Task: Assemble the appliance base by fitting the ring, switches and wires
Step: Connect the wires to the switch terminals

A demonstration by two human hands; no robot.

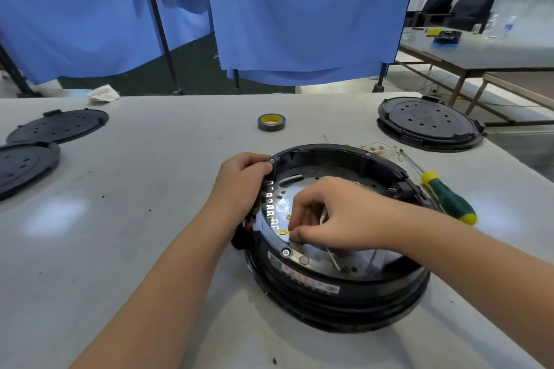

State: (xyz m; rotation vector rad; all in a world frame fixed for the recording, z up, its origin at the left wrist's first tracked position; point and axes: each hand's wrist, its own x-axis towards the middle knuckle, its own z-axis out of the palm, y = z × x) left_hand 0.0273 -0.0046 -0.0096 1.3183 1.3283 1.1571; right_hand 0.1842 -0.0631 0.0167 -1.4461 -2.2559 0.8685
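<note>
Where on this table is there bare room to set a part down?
Bare table lies between the two black covers and the left hand. Right of the appliance base it is crowded: screwdriver, loose terminals.

Bystanders on the grey table (150,159) — tape, tool, rag

A tape roll (271,122) with a yellow core sits mid-table; a green-and-yellow screwdriver (440,189) lies to the right, a crumpled white rag (103,93) at the far edge — blue curtains (299,9) hang behind, with dark chairs (455,12) and a second table (494,52) beyond.
</note>
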